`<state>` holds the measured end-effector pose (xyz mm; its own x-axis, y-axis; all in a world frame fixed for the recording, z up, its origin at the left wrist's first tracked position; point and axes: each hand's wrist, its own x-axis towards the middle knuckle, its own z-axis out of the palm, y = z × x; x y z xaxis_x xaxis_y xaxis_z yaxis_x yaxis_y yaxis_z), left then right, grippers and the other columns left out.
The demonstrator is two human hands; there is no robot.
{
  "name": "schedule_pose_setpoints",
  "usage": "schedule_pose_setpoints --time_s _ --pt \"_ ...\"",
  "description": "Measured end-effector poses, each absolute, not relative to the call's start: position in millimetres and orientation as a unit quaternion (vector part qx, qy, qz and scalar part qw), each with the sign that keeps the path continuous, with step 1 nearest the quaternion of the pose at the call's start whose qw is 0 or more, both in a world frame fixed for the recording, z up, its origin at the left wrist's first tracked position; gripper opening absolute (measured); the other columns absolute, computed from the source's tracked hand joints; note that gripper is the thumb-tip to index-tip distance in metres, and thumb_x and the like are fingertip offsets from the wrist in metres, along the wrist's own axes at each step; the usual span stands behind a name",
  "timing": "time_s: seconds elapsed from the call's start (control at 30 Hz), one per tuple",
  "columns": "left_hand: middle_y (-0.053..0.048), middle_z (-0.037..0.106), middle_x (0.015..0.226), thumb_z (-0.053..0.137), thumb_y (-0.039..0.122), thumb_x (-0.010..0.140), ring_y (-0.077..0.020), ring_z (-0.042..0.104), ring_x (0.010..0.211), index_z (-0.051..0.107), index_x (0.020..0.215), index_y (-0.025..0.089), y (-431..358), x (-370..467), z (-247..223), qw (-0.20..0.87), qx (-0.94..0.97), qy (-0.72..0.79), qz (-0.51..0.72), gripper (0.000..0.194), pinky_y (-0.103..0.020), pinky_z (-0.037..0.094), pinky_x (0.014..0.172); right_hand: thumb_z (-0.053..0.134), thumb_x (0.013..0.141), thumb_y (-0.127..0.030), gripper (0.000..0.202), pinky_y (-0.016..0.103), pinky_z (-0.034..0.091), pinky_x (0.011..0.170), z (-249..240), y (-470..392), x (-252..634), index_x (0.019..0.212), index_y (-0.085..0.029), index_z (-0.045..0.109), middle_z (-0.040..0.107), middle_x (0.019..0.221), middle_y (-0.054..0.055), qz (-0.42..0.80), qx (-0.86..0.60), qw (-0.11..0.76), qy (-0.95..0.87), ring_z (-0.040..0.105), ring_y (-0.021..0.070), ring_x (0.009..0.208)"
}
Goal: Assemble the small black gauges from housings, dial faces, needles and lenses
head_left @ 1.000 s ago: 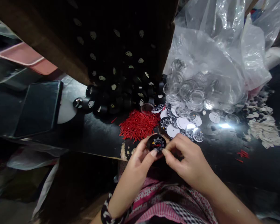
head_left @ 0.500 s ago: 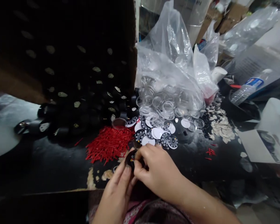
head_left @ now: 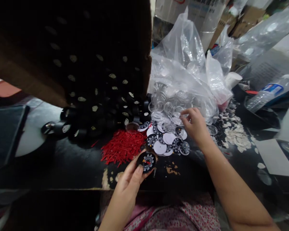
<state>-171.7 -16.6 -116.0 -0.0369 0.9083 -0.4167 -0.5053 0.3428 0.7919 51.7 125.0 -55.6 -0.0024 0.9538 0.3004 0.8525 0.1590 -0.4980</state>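
Observation:
My left hand [head_left: 131,176] is wrapped round a black round gauge [head_left: 146,162], whose dial with a red pointer faces up. Over the pile of clear round covers [head_left: 167,99] is my right hand [head_left: 194,125], its fingers bent at the near edge of the pile; whether a cover is between them is too small to tell. Black and white dial discs [head_left: 168,138] lie below that pile. A heap of red pointers [head_left: 124,146] sits just beyond my left hand.
A big open carton [head_left: 146,64] with black housings [head_left: 103,123] stands at the left. Clear plastic bags [head_left: 190,48] rise behind the covers. Small pale metal plates [head_left: 238,133] and a white box [head_left: 274,155] are at the right, near a plastic bottle [head_left: 265,96].
My right hand has left the gauge and moved up and right to the clear covers. The gauge stays in my left hand, its dial now in plain view. The camera view has shifted left.

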Motion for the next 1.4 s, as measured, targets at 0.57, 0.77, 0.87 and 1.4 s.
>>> schedule_pose_setpoints --time_s 0.57,0.77,0.87,1.4 --pt "0.0 0.057 0.141 0.063 0.036 0.088 -0.0205 0.049 0.133 0.06 0.128 0.032 -23.0 -169.0 -104.3 0.673 0.347 0.448 0.476 0.04 -0.031 0.039 0.111 0.042 0.101 -0.033 0.028 0.027 0.043 0.069 -56.2 24.5 -26.8 0.086 -0.018 0.061 0.056 0.08 0.002 0.301 -0.499 0.3 -0.755 0.056 0.0162 0.075" --pt "0.001 0.053 0.144 0.058 0.035 0.092 -0.0148 0.045 0.135 0.052 0.134 0.032 -30.2 -168.8 -98.5 0.642 0.444 0.451 0.434 0.043 -0.024 0.037 0.111 0.03 0.101 -0.025 0.036 0.027 0.033 0.06 -62.1 20.3 -32.9 0.069 -0.02 0.045 0.049 0.063 0.0 0.199 -0.506 0.315 -0.778 0.048 0.0152 0.06" --pt "-0.002 0.057 0.141 0.055 0.036 0.093 -0.0166 0.052 0.129 0.054 0.13 0.028 -29.9 -167.3 -98.3 0.598 0.477 0.488 0.42 0.038 -0.026 0.04 0.108 0.029 0.101 -0.024 0.036 0.026 0.032 0.059 -68.7 20.2 -37.2 0.067 -0.021 0.042 0.047 0.06 -0.001 0.191 -0.508 0.331 -0.772 0.047 0.0147 0.058" --pt "-0.013 0.056 0.138 0.055 0.036 0.087 -0.0317 0.05 0.129 0.056 0.128 0.021 -94.3 -316.9 -135.9 0.171 0.547 0.754 0.32 0.044 -0.056 0.036 0.11 0.046 0.097 -0.03 0.023 0.029 0.042 0.071 -61.3 16.2 -40.6 0.083 -0.022 0.062 0.067 0.081 0.0 0.383 -0.432 0.243 -0.78 0.06 0.0178 0.076"
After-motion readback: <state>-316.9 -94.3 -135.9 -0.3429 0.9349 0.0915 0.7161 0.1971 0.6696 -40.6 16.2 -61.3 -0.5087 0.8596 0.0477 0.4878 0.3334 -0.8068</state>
